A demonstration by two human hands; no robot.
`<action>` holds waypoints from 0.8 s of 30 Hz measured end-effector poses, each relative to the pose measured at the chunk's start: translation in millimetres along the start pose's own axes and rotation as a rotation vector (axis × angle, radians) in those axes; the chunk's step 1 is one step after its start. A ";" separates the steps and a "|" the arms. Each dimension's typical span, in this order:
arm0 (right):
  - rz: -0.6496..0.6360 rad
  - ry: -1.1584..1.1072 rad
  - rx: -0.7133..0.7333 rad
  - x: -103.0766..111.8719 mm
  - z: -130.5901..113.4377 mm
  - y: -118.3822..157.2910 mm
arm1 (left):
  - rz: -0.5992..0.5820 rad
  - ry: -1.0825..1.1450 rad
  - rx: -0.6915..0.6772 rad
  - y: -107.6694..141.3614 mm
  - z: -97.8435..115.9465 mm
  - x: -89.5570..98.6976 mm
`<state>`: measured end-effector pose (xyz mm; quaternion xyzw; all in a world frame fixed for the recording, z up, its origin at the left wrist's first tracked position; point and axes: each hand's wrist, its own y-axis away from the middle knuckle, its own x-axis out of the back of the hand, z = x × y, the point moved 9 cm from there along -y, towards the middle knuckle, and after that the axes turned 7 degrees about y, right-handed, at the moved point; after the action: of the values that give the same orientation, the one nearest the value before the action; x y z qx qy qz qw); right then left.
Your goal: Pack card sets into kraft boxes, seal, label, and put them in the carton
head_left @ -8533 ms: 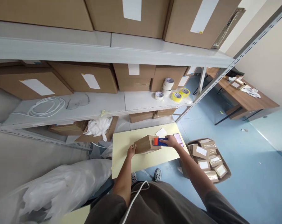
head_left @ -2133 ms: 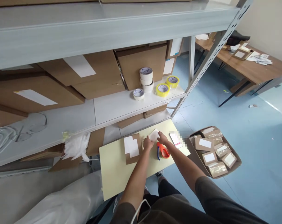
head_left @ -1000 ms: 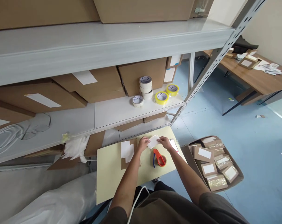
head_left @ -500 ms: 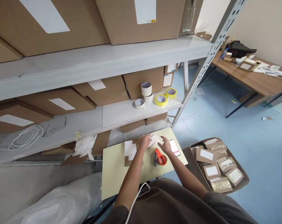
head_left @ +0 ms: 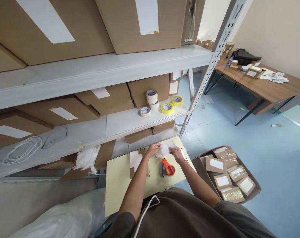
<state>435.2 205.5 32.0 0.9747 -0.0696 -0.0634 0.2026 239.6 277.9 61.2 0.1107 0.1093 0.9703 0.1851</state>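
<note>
Between my two hands is a sheet of white paper (head_left: 166, 147), creased down its middle, over the far part of the pale yellow table (head_left: 117, 191). My left hand (head_left: 153, 149) pinches its left edge, and my right hand (head_left: 175, 152) grips the right side. Close below the paper lies an orange tape dispenser (head_left: 168, 167) with a blue handle part. To the left, flat brown cardboard (head_left: 132, 173) carries white sheets (head_left: 135, 159). A phone (head_left: 184, 155) with a lit screen is partly covered by my right forearm.
Metal shelving (head_left: 140, 124) stands just beyond the table, with white tape rolls (head_left: 152, 96) and yellow tape rolls (head_left: 167, 108). An open carton (head_left: 257, 190) of small labelled boxes sits on the floor at right. A brown desk (head_left: 271, 86) stands farther back.
My right hand has closed on the paper's right side. The paper is now spread wider between both hands. The camera view has shifted slightly.
</note>
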 end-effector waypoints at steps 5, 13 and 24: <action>-0.019 0.008 -0.010 32.1 -9.9 0.0 | -0.138 -0.047 0.063 -13.2 -2.3 -7.7; -0.098 0.176 0.066 30.1 -32.0 -21.2 | -0.203 -0.059 0.026 -13.9 6.2 -4.0; 0.026 0.122 0.052 38.0 -19.7 -19.3 | -0.144 0.004 0.096 -22.6 -7.3 -5.0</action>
<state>477.7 224.5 38.5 0.9808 -0.0713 0.0007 0.1818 249.8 295.2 47.6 0.1094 0.1639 0.9483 0.2488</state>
